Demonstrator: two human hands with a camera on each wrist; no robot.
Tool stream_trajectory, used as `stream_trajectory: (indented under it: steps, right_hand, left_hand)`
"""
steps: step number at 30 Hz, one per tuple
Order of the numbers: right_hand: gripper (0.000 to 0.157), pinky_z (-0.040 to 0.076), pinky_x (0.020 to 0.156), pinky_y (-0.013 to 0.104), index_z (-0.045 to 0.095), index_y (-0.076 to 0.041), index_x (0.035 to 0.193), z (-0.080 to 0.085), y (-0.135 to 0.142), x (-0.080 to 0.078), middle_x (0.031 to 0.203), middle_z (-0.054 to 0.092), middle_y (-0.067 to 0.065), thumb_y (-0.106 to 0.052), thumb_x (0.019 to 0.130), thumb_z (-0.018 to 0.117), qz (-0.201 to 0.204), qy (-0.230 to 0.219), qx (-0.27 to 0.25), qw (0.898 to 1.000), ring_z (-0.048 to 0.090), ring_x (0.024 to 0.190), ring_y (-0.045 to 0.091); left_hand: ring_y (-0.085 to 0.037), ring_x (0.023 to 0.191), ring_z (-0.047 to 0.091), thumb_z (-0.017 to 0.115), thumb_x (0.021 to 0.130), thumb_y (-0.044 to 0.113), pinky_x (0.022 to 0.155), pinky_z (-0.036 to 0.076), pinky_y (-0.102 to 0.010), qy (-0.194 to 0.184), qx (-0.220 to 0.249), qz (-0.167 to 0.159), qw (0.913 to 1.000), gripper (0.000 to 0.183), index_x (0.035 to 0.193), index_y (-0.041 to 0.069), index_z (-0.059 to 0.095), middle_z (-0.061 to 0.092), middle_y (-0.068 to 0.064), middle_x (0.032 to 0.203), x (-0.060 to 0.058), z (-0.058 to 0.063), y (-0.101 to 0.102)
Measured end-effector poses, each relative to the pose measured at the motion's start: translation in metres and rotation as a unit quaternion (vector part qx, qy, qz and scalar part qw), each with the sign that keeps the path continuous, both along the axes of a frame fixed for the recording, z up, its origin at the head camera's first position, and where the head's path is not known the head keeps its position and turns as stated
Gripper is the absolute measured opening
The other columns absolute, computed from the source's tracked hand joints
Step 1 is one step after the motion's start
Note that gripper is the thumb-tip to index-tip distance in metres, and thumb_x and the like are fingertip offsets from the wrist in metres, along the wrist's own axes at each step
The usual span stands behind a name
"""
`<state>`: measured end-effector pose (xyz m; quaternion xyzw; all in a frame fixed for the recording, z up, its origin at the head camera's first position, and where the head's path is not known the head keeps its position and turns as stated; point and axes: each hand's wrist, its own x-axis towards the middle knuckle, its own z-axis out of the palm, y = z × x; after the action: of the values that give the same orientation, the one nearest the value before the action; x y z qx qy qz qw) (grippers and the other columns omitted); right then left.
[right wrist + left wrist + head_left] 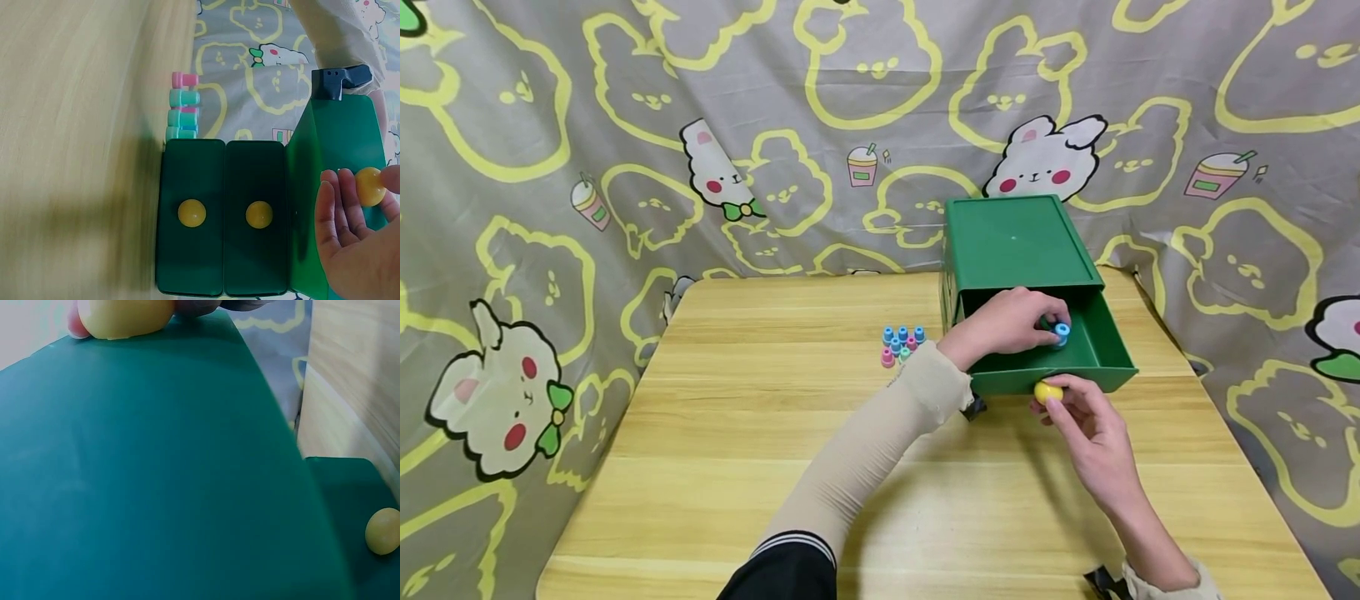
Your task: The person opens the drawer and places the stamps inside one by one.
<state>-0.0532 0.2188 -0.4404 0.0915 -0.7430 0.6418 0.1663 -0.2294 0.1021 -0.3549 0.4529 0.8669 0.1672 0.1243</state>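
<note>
Blue cylindrical peg (pixel 1061 334) in left hand (pixel 1011 321); round knob (pixel 1047 392), right hand (pixel 1097 429).

the head view is bright, with soft shadows and a pale shine on the bench (pixel 737 417). the left wrist view is dimmer and bluish, its green box (pixel 156 475) blurry. in the right wrist view, a soft shadow darkens the bench.
</note>
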Motion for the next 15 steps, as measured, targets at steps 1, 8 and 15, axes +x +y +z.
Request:
stream_trajectory:
  steps: [1,8,15]
  right_hand:
    - [0.025,0.057,0.080,0.020,0.057,0.009,0.128,-0.0001,0.0000,0.0000,0.103,0.072,0.009,0.009,0.103,0.051,0.001,0.000,0.000,1.000,0.072,0.094,0.014]
    - [0.025,0.058,0.080,0.020,0.056,0.008,0.129,-0.0003,0.0020,-0.0019,0.105,0.071,0.008,0.005,0.105,0.051,0.005,-0.009,0.020,1.000,0.071,0.096,0.012]
    - [0.025,0.058,0.081,0.021,0.056,0.009,0.129,-0.0020,0.0023,-0.0018,0.104,0.072,0.008,0.006,0.105,0.051,0.005,-0.011,0.014,1.000,0.071,0.096,0.013]
  left_hand:
    - [-0.007,0.121,0.060,0.064,0.103,0.034,0.105,0.045,-0.021,0.000,0.000,0.000,1.0000,0.021,0.122,0.025,0.070,0.069,0.011,0.126,0.0000,0.0000,0.0002]
    - [-0.007,0.122,0.060,0.064,0.103,0.033,0.106,0.045,-0.021,-0.002,0.005,0.000,1.0000,0.022,0.123,0.025,0.070,0.069,0.010,0.128,0.0002,0.0006,-0.0001]
    - [-0.006,0.123,0.061,0.065,0.103,0.034,0.105,0.045,-0.020,0.000,0.019,0.002,0.9998,0.029,0.130,0.025,0.068,0.069,0.010,0.132,0.0021,0.0007,-0.0022]
